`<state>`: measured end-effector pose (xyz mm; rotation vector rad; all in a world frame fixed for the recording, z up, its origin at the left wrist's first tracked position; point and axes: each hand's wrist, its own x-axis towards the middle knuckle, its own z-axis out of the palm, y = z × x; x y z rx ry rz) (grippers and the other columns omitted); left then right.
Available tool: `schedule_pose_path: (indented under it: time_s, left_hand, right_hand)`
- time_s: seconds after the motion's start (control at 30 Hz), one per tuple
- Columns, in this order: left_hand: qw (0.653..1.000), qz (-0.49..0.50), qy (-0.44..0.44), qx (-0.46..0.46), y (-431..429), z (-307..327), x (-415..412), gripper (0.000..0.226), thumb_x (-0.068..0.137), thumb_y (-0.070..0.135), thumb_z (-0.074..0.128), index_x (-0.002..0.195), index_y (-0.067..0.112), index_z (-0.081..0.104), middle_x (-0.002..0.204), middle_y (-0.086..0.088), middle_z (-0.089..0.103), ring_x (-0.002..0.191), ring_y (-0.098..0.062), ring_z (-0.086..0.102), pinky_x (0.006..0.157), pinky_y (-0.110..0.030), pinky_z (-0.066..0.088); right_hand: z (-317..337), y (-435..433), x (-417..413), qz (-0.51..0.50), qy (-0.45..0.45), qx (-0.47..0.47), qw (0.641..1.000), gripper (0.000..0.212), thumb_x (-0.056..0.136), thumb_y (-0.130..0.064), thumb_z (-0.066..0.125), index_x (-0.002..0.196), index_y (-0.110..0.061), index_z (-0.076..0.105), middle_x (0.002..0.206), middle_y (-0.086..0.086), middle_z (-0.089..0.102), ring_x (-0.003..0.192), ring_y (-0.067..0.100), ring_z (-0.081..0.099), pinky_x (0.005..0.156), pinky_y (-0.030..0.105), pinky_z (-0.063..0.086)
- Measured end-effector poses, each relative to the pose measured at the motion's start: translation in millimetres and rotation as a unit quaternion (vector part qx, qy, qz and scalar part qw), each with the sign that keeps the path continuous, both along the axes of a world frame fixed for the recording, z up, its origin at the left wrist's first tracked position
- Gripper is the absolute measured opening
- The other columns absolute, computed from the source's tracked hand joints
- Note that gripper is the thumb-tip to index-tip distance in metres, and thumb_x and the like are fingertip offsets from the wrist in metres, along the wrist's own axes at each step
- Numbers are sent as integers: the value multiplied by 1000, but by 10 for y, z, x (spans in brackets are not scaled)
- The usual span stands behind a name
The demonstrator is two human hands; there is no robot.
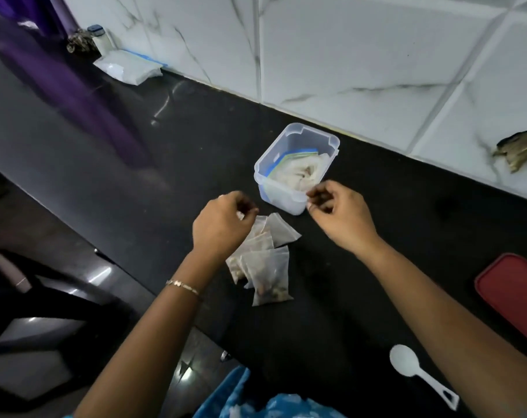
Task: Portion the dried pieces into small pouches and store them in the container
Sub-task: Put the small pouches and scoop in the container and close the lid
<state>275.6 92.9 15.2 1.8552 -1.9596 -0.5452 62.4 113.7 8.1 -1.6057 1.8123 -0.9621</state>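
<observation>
Several filled pouches (265, 260) lie heaped just near of the open container (298, 164); left hand (223, 224) curls over the heap's far end, grip unclear; right hand (337, 212), grip narrow and empty, hangs beside the container's near corner.

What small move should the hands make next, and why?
Probably lower the left hand onto the pile of filled pouches, take one, and move it into the open container. Several pouches lie on the counter beside it, and it already holds some.
</observation>
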Motion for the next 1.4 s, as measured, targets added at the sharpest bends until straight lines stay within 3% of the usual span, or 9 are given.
schedule_pose_path:
  time_s: [0.27, 0.6, 0.7, 0.83, 0.93, 1.1, 1.23, 1.33, 1.4]
  left_hand:
    - [997, 7, 51, 56, 376, -502, 343, 18, 85, 34, 68, 103, 32, 66, 105, 8, 56, 74, -5, 61, 69, -31, 50]
    - [995, -5, 65, 79, 436, -554, 358, 13, 88, 30, 67, 99, 26, 64, 104, 6, 57, 82, -8, 61, 63, -24, 42]
    - [985, -16, 147, 84, 427, -511, 350, 8, 89, 26, 66, 95, 25, 61, 98, 7, 64, 84, -7, 63, 68, -23, 48]
    - [931, -39, 338, 131, 387, -375, 334, 3, 96, 16, 57, 98, 16, 56, 88, 1, 70, 86, -18, 69, 82, -43, 57]
    - [910, -10, 402, 98, 249, -218, 258, 7, 99, 13, 51, 95, 19, 53, 82, 0, 66, 79, -20, 66, 77, -45, 56]
    - [928, -1, 372, -3, -298, 191, -40, 15, 98, 16, 53, 88, 27, 48, 79, 2, 59, 70, -18, 59, 57, -31, 47]
    - [960, -27, 276, -40, -787, 454, -437, 3, 97, 12, 49, 100, 13, 49, 86, 1, 61, 80, -21, 62, 68, -32, 51]
    - [982, -44, 183, -15, -1059, 526, -697, 18, 89, 9, 53, 106, 7, 50, 103, -12, 65, 91, -29, 62, 78, -39, 52]
    - [990, -53, 132, 6, -1183, 518, -833, 24, 86, 7, 53, 109, 6, 50, 107, -16, 64, 95, -35, 61, 83, -44, 52]
  right_hand:
    - [-465, 481, 323, 25, -150, 172, 973, 35, 80, -32, 76, 110, -21, 63, 98, -7, 66, 86, 14, 66, 83, 32, 57]
    - [-565, 634, 455, 42, -145, 162, 975, 11, 98, -25, 53, 100, -20, 63, 95, -6, 69, 96, 10, 64, 84, 26, 51]
    - [-478, 649, 416, 15, -176, 146, 973, 16, 99, -26, 51, 108, -18, 61, 101, -2, 70, 97, 12, 66, 89, 37, 55]
    - [-228, 575, 297, -18, -182, 59, 981, 13, 99, -23, 50, 99, -19, 62, 93, -2, 70, 89, 11, 66, 76, 22, 54]
    - [-40, 378, 126, -45, -191, -10, 980, 10, 95, -34, 51, 90, -33, 60, 92, 2, 68, 90, 22, 67, 84, 48, 55]
    - [240, -196, -206, -110, -158, -82, 978, 10, 89, -40, 46, 86, -48, 51, 102, 6, 64, 97, 26, 65, 83, 55, 54]
    - [473, -676, -340, -112, -99, -72, 986, 9, 100, -20, 38, 105, -23, 46, 102, 2, 57, 95, 24, 62, 81, 46, 56]
    - [505, -973, -384, -106, -20, -36, 993, 15, 100, -12, 34, 110, -10, 45, 102, 4, 53, 90, 22, 56, 74, 35, 47]
    - [474, -1137, -397, -94, 3, -11, 995, 14, 99, -10, 34, 108, -9, 45, 99, 3, 54, 91, 24, 57, 79, 39, 50]
